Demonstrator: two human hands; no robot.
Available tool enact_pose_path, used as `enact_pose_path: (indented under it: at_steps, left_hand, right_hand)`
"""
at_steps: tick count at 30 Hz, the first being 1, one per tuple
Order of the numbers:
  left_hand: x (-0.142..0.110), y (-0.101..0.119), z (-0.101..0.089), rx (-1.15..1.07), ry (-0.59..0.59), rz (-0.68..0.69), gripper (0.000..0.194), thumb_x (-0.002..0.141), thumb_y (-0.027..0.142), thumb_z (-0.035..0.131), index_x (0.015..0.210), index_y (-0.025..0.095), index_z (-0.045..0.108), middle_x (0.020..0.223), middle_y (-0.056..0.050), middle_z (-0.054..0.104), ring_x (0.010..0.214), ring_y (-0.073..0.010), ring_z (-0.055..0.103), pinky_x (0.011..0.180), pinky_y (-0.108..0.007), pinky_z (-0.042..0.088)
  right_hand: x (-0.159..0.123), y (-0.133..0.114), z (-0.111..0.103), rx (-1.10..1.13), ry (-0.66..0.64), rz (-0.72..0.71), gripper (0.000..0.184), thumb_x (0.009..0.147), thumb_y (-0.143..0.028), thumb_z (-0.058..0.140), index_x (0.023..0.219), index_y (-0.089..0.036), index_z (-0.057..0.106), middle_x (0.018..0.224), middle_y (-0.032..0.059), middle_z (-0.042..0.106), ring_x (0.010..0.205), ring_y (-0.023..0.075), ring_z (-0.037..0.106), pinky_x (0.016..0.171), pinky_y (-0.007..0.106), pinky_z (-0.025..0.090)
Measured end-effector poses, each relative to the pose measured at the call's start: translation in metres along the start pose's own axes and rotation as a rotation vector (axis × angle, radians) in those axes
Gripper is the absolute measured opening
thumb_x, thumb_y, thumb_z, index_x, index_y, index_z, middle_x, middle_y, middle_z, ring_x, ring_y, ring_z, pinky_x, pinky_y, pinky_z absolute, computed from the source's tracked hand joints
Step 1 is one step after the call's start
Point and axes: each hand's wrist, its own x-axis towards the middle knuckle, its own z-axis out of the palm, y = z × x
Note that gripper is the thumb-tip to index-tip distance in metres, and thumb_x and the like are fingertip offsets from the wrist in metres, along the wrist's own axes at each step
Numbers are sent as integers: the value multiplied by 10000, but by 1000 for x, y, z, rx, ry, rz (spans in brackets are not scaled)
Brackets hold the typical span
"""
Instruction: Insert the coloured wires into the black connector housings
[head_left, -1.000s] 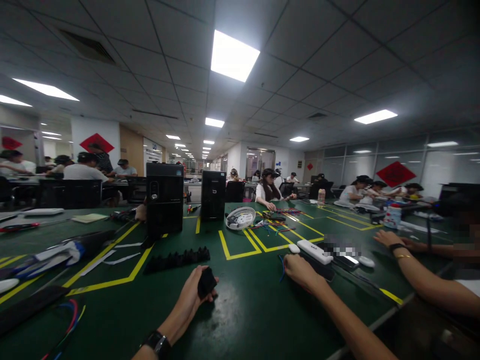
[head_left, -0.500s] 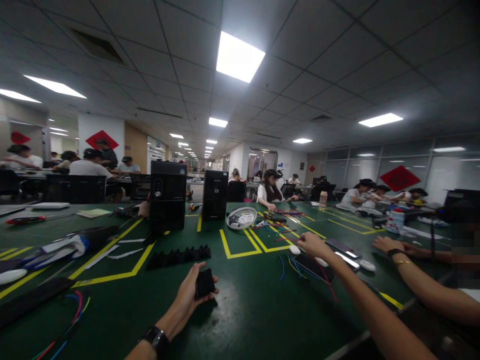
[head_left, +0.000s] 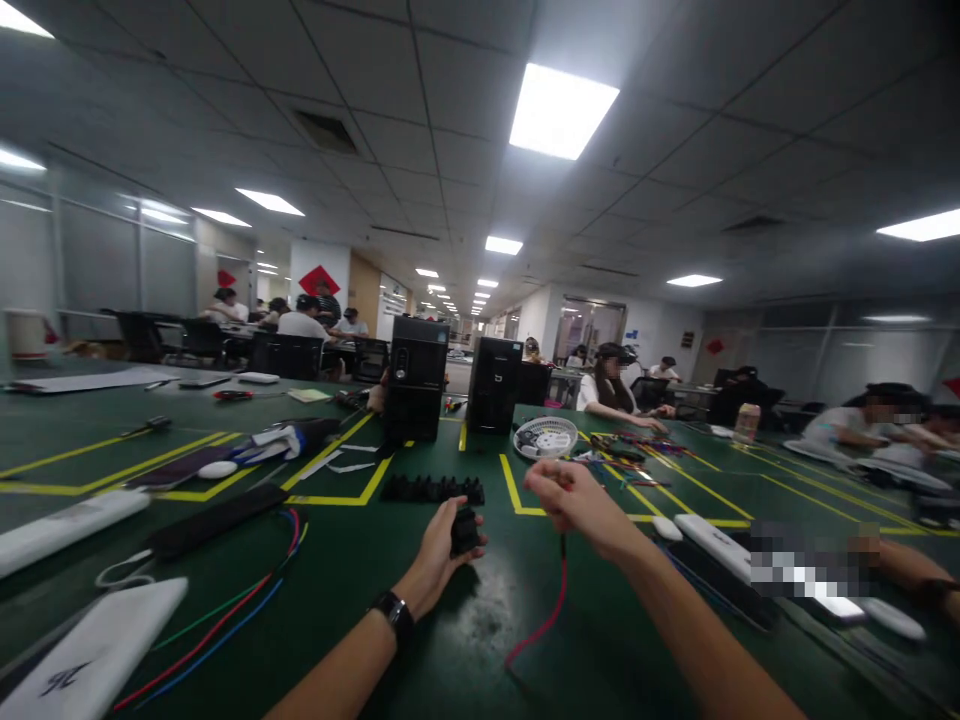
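A small black block-like part rests in my left hand, its fingers curled around it above the green table. Its exact kind is hard to make out. To the right, my right hand pinches a red wire near its upper end. The lower part of that wire hangs down and curves left towards the tabletop. Just beyond my left hand lies a row of similar black parts. My two hands are apart.
Two black computer towers stand ahead. A white round basket and loose coloured wires lie behind my right hand. Several wires, a black pouch and white power banks are at left. A co-worker's hand is at right.
My right hand has moved left from the wires by the dark pad, bringing the red wire near my left hand. The left hand still holds the black part. The view has turned left.
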Motion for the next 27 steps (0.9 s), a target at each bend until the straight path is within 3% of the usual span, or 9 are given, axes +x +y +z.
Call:
enact_pose_path:
  at_steps: [2, 4, 8, 12, 18, 20, 24, 27]
  left_hand:
    - [4, 7, -4, -11, 34, 59, 366, 867, 438, 482, 1140, 195, 465, 859, -78, 646, 619, -180, 646, 588, -344, 519]
    - [8, 15, -8, -36, 84, 96, 329, 865, 422, 482, 1104, 195, 481, 848, -59, 639, 626, -172, 639, 582, -329, 515]
    - [15, 22, -17, -77, 115, 129, 313, 856, 420, 487, 1076, 197, 497, 864, -51, 641, 659, -163, 638, 600, -310, 510]
    - [15, 24, -19, -55, 94, 132, 335, 861, 435, 473, 1106, 207, 478, 866, -59, 646, 635, -164, 640, 595, -316, 505]
    - [11, 29, -13, -50, 69, 160, 331, 858, 400, 493, 1121, 199, 474, 867, -68, 650, 678, -167, 641, 581, -272, 483]
    - [9, 31, -12, -40, 80, 171, 358, 847, 410, 509, 1128, 191, 477, 860, -69, 649, 671, -161, 635, 572, -256, 470]
    - [7, 31, -11, 31, 88, 184, 400, 833, 439, 512, 1147, 193, 482, 877, -68, 652, 660, -153, 630, 575, -254, 463]
    - [5, 29, -12, 62, 81, 209, 414, 827, 456, 510, 1145, 192, 493, 912, -72, 652, 687, -154, 631, 604, -262, 471]
  right_hand:
    - [12, -3, 34, 48, -197, 6, 341, 770, -500, 617, 843, -174, 552, 473, -103, 322, 386, 42, 275, 374, 170, 249]
    - [23, 2, 58, 115, -290, 2, 358, 774, -515, 614, 859, -174, 550, 469, -105, 325, 379, 45, 285, 375, 175, 276]
    - [37, 32, 76, 308, -220, 56, 409, 769, -555, 601, 964, -210, 501, 592, -96, 365, 394, 25, 255, 364, 158, 248]
    - [38, 66, 82, 400, -107, 175, 421, 816, -640, 435, 965, -247, 447, 730, -75, 420, 391, 13, 234, 346, 137, 194]
    - [27, 88, 102, 262, -137, 239, 398, 877, -613, 269, 833, -231, 375, 610, -90, 349, 378, 48, 249, 356, 155, 224]
    - [25, 89, 106, 151, -120, 181, 366, 897, -577, 247, 865, -235, 374, 629, -80, 390, 392, 60, 292, 379, 170, 245]
    - [26, 96, 106, -139, -6, -92, 263, 923, -473, 313, 895, -228, 406, 705, -38, 483, 598, 115, 483, 565, 231, 360]
    - [29, 105, 104, -213, 15, -137, 271, 944, -443, 271, 917, -224, 428, 747, -14, 519, 710, 152, 533, 671, 276, 378]
